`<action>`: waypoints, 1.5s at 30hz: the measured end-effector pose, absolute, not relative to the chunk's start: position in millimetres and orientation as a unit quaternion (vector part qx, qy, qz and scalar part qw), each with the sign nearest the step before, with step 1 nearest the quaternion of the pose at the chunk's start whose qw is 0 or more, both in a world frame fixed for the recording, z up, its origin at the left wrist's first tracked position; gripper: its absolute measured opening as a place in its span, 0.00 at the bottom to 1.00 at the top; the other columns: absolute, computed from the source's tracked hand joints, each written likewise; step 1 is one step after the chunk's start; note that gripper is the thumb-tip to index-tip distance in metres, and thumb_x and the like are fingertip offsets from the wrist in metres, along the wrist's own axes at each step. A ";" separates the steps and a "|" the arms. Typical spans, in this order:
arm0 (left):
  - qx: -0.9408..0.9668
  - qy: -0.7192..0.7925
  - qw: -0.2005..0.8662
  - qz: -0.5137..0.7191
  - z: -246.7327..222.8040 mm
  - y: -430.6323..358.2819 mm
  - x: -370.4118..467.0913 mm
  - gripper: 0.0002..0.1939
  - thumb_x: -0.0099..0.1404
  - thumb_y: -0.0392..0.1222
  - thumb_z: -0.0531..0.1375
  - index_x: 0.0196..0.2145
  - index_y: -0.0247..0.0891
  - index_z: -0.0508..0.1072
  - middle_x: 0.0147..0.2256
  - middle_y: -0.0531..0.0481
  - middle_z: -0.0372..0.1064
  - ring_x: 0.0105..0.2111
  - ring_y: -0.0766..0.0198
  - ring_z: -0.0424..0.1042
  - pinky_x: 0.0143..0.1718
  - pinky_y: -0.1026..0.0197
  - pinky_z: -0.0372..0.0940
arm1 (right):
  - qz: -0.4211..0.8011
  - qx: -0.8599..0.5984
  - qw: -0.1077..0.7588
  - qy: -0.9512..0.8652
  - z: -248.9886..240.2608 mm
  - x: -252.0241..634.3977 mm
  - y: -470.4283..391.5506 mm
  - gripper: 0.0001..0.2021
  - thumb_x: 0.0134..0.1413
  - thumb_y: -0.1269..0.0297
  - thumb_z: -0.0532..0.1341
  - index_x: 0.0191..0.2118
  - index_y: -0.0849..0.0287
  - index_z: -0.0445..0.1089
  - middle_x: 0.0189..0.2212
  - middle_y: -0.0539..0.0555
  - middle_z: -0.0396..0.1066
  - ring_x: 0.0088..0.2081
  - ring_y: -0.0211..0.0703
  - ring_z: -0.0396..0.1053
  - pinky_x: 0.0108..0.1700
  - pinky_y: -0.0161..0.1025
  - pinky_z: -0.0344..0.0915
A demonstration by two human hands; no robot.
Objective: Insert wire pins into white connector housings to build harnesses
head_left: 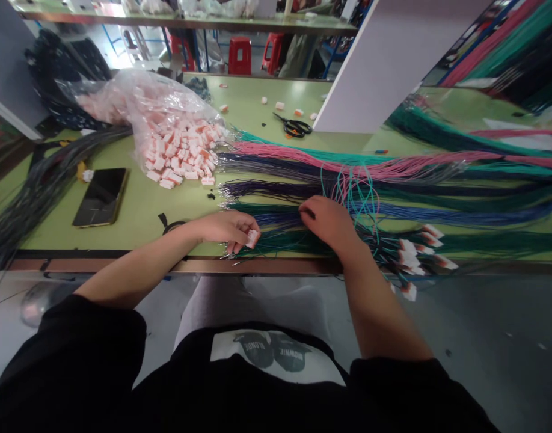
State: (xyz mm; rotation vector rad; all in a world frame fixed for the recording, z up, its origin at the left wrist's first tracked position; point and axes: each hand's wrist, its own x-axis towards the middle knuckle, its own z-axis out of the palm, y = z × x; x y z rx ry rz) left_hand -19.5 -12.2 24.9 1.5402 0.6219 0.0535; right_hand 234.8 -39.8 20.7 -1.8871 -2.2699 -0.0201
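My left hand [228, 228] is closed round a small white and orange connector housing [252, 238], which shows at its fingertips. Beneath it lie the metal-tipped ends of dark green wires [289, 242]. My right hand [328, 221] rests over the wire bundles with fingers curled together; whatever is between them, if anything, is hidden. Blue wires [278, 219] run below its fingertips. By my right wrist, several housings with wires fitted [409, 255] hang in a cluster at the table's front edge. Loops of thin teal and pink wire [359, 192] stand up behind that wrist.
A clear plastic bag [145, 96] spills loose connector housings [181, 153] at the back left. A phone [101, 197] and grey wires [46, 174] lie further left. Black scissors [294, 126] lie near a white post [375, 66]. Pink wires [294, 153] stretch rightward across the green table.
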 end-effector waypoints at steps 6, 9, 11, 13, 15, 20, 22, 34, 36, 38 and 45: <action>0.637 0.296 0.710 0.041 25.0 -11.8 -19.3 0.15 0.51 0.32 0.60 0.39 0.34 0.68 0.27 0.55 0.70 0.18 0.75 0.65 0.19 0.70 0.59 | 0.057 -0.689 0.343 -0.636 17.3 235.6 -36.4 0.04 0.43 0.69 0.57 0.29 0.57 0.67 0.28 0.52 0.72 0.30 0.43 0.68 0.36 0.40 0.62; 0.623 0.296 0.723 0.051 24.2 -11.1 -21.0 0.16 0.53 0.34 0.62 0.41 0.34 0.68 0.27 0.55 0.69 0.19 0.74 0.67 0.20 0.69 0.62 | 0.142 -0.599 0.369 -0.696 24.1 212.9 -45.4 0.04 0.45 0.67 0.57 0.30 0.56 0.67 0.28 0.51 0.72 0.30 0.41 0.67 0.35 0.38 0.63; 0.613 0.288 0.733 0.063 21.8 -9.3 -22.5 0.16 0.53 0.34 0.63 0.41 0.33 0.67 0.28 0.54 0.70 0.22 0.73 0.68 0.23 0.69 0.64 | 0.206 -0.520 0.355 -0.749 29.7 193.2 -53.5 0.04 0.48 0.65 0.57 0.30 0.56 0.69 0.28 0.50 0.73 0.29 0.39 0.67 0.34 0.36 0.62; 0.602 0.276 0.745 0.073 18.3 -6.7 -23.8 0.16 0.53 0.35 0.63 0.41 0.33 0.67 0.30 0.52 0.71 0.24 0.72 0.70 0.26 0.68 0.65 | 0.254 -0.461 0.345 -0.777 33.6 176.5 -60.3 0.06 0.50 0.64 0.57 0.30 0.56 0.70 0.27 0.50 0.73 0.28 0.37 0.67 0.32 0.34 0.61; 0.592 0.269 0.755 0.084 15.2 -4.2 -24.5 0.16 0.54 0.35 0.64 0.41 0.33 0.67 0.30 0.52 0.71 0.25 0.72 0.70 0.27 0.68 0.66 | 0.269 -0.444 0.347 -0.781 34.4 167.0 -64.6 0.07 0.51 0.65 0.56 0.30 0.57 0.71 0.27 0.49 0.73 0.27 0.36 0.66 0.31 0.33 0.60; 0.570 0.271 0.768 0.112 15.6 -3.5 -23.7 0.17 0.55 0.33 0.63 0.43 0.33 0.66 0.30 0.54 0.70 0.25 0.73 0.70 0.28 0.68 0.67 | 0.167 -0.515 0.375 -0.752 26.8 168.5 -71.4 0.06 0.50 0.67 0.55 0.29 0.57 0.70 0.26 0.51 0.72 0.28 0.37 0.66 0.32 0.34 0.60; 0.561 0.271 0.774 0.116 17.5 -4.2 -23.0 0.16 0.54 0.33 0.63 0.41 0.33 0.67 0.29 0.54 0.70 0.25 0.73 0.70 0.28 0.68 0.67 | 0.141 -0.538 0.366 -0.747 24.5 171.2 -74.9 0.06 0.50 0.67 0.55 0.28 0.57 0.69 0.26 0.51 0.71 0.27 0.37 0.65 0.32 0.35 0.60; 0.549 0.278 0.778 0.124 16.8 -3.3 -23.0 0.18 0.53 0.31 0.64 0.42 0.33 0.68 0.29 0.54 0.70 0.25 0.72 0.70 0.29 0.66 0.67 | 0.100 -0.532 0.331 -0.773 18.4 170.1 -79.3 0.06 0.50 0.69 0.54 0.26 0.57 0.65 0.24 0.51 0.68 0.27 0.37 0.63 0.31 0.34 0.58; 0.550 0.274 0.779 0.124 17.3 -3.4 -23.1 0.18 0.53 0.31 0.63 0.42 0.33 0.68 0.29 0.54 0.70 0.25 0.71 0.70 0.29 0.66 0.67 | 0.097 -0.532 0.330 -0.774 17.6 169.5 -79.6 0.06 0.51 0.69 0.54 0.26 0.57 0.65 0.24 0.51 0.68 0.27 0.38 0.64 0.32 0.34 0.59; 0.550 0.270 0.781 0.125 18.1 -3.6 -23.2 0.17 0.52 0.31 0.63 0.41 0.33 0.68 0.29 0.54 0.69 0.25 0.71 0.71 0.28 0.66 0.67 | 0.093 -0.528 0.329 -0.778 17.5 169.4 -80.0 0.06 0.51 0.69 0.54 0.26 0.57 0.65 0.24 0.51 0.68 0.28 0.38 0.64 0.32 0.34 0.59; 0.551 0.267 0.781 0.126 18.6 -3.4 -23.6 0.17 0.52 0.32 0.64 0.41 0.33 0.68 0.29 0.54 0.70 0.25 0.71 0.71 0.29 0.67 0.67 | 0.063 -0.510 0.318 -0.796 17.4 169.1 -79.8 0.07 0.51 0.71 0.54 0.25 0.56 0.64 0.23 0.51 0.66 0.27 0.38 0.63 0.32 0.34 0.59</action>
